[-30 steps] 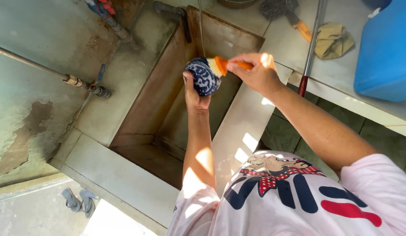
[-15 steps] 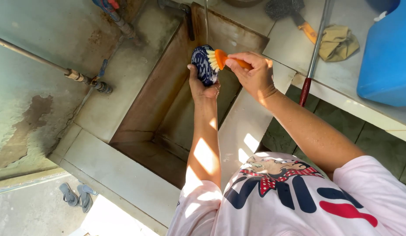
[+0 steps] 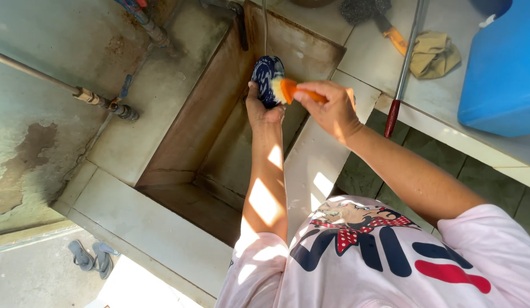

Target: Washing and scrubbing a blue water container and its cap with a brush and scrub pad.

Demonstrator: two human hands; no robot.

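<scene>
Fingers of the left hand (image 3: 264,109) are wrapped from below around a small round blue-and-white patterned ceramic bowl (image 3: 266,80), holding it up on edge over the deep, stained concrete wash basin (image 3: 219,148). Its open face is turned toward the person's right. Fingers of the right hand (image 3: 332,109) are closed in a pinch on the orange plastic handle of a small scrubbing brush (image 3: 292,90). The brush's long axis runs nearly level from that hand toward the bowl — the pale bristle head is touching the bowl's face, just to the right of the left thumb.

So the bowl lies directly to the left of the right hand's fingertips, with only the brush between them, while the left hand is already on it, underneath and behind.

On the tiled counter (image 3: 447,114) to the right lie a crumpled tan cloth (image 3: 433,54), a dark scouring pad with an orange handle (image 3: 370,14) and a thin metal rod with a red grip (image 3: 403,74) — all well apart from both hands. A large blue plastic container (image 3: 501,63) stands at the far right.
</scene>
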